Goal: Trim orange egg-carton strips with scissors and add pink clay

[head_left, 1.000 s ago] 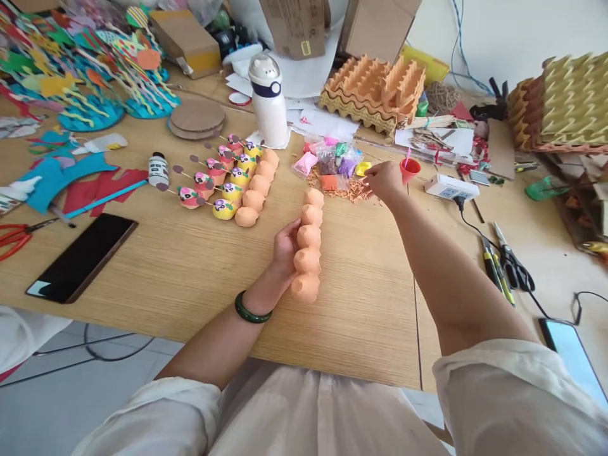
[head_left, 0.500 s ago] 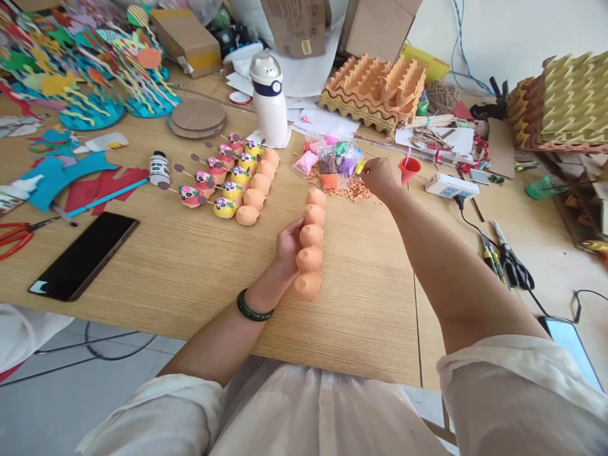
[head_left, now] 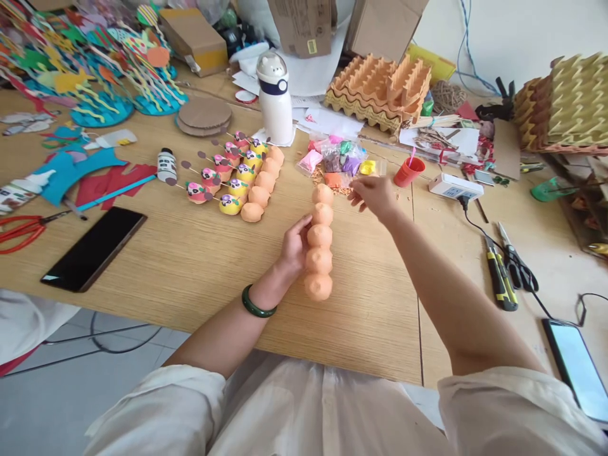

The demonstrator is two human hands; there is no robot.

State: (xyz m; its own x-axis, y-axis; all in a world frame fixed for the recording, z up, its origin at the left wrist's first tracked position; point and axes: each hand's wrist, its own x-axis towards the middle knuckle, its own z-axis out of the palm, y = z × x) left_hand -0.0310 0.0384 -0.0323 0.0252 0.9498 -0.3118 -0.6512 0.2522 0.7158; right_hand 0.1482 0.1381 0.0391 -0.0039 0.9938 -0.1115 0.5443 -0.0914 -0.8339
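Note:
My left hand [head_left: 295, 246] holds the side of an upside-down strip of orange egg-carton cups [head_left: 319, 235], which runs away from me over the table. Its thumb lies along the strip's left edge. Beyond the strip's far right end hovers my right hand [head_left: 373, 195], fingers curled and pinched together; anything between the fingertips is too small to make out. Bags of coloured clay [head_left: 351, 166] lie behind it, with a yellow piece [head_left: 367, 167] at their right. To the left, decorated yellow cups [head_left: 237, 187] and red cups with sticks [head_left: 209, 177] stand beside a plain orange strip [head_left: 262, 180].
A red cup [head_left: 409, 171] and white power strip [head_left: 456, 187] stand right of my right hand. A white bottle [head_left: 275, 104] and egg trays [head_left: 375, 88] are behind. Cutters [head_left: 501, 278], scissors [head_left: 520, 269] and a lit phone [head_left: 574, 367] lie right; a dark phone [head_left: 95, 248] lies left.
My right hand has drawn back from the yellow clay toward the far end of the strip. My left hand still holds the strip. The whole view has shifted slightly.

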